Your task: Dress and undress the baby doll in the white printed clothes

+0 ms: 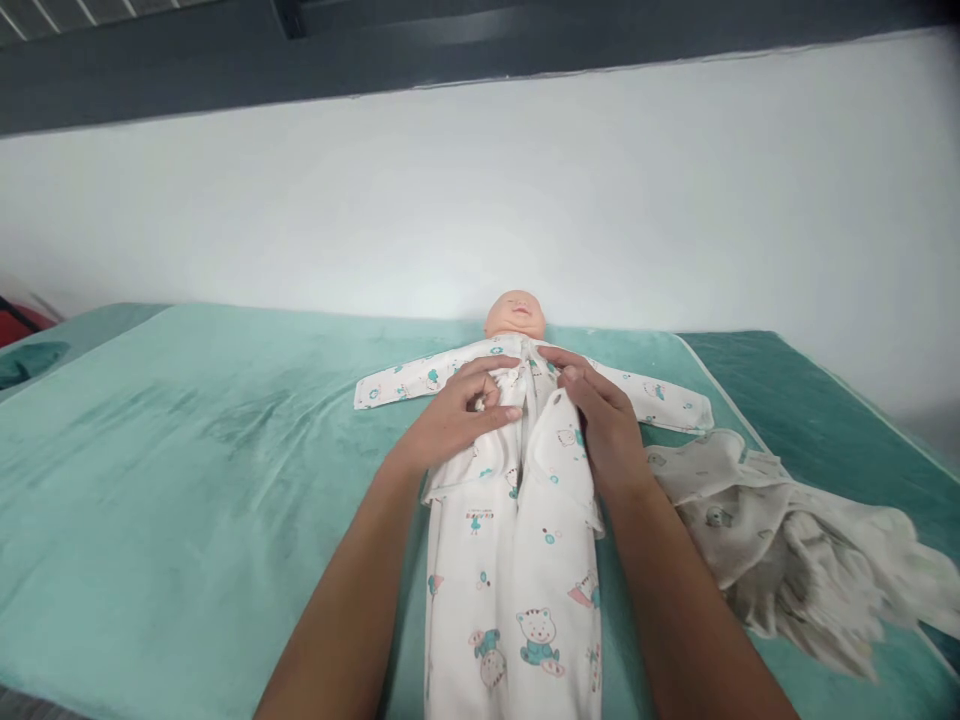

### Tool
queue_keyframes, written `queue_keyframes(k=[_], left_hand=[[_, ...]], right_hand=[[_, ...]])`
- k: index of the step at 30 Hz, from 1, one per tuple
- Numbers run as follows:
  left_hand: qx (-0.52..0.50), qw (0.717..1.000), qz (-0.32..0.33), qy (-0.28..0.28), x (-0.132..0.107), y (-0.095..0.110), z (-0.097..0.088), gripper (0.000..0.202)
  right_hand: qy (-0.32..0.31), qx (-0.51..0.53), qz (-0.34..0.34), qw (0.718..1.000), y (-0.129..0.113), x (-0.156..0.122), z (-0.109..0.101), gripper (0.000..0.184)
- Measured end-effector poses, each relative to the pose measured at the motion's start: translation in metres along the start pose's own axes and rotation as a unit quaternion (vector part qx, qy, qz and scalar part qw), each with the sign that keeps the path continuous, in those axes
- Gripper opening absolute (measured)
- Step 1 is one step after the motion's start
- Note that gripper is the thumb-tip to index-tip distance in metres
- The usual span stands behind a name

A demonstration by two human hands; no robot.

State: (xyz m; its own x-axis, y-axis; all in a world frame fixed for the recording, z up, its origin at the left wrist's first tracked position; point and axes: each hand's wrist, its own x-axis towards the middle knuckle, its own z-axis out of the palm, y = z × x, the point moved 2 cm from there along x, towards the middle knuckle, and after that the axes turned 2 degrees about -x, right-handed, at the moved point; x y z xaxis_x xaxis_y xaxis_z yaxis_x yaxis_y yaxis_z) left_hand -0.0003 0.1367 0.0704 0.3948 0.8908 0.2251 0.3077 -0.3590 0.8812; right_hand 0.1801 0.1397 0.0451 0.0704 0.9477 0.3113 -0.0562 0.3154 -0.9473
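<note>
A baby doll (pixel 516 314) lies on its back with its head toward the wall. It wears a white baby jacket (pixel 559 470) printed with small animals, the sleeves spread out to both sides. Matching white trousers (pixel 517 600) reach down to the bottom of the view. My left hand (pixel 469 405) is on the left front edge of the jacket near the chest, fingers curled on the cloth. On the right front edge, my right hand (pixel 604 420) grips the cloth between thumb and fingers. The two fronts part slightly down the middle. A snap shows near the right thumb.
A crumpled heap of white printed baby clothes (pixel 787 550) lies right of my right forearm. Beneath everything spreads a light green cover (pixel 210 480), with a darker green strip (pixel 810 410) at right. A white wall (pixel 300 210) closes off the back.
</note>
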Motion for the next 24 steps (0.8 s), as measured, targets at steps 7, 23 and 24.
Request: queue_keyframes(k=[7,23,24], left_hand=[[0.021,0.99,0.009,0.142,0.004,-0.015,0.007,0.008],[-0.221,0.81,-0.192,0.508,-0.01,-0.063,-0.051,0.022],[-0.222,0.798,-0.195,0.525,-0.012,-0.069,-0.057,0.021]], right_hand=[[0.202,0.028,0.133,0.97,0.016,0.005,-0.01,0.027],[0.242,-0.074,0.125,0.959,0.042,0.019,-0.045,0.028],[0.275,-0.088,0.124,0.949,0.045,0.021,-0.053,0.027]])
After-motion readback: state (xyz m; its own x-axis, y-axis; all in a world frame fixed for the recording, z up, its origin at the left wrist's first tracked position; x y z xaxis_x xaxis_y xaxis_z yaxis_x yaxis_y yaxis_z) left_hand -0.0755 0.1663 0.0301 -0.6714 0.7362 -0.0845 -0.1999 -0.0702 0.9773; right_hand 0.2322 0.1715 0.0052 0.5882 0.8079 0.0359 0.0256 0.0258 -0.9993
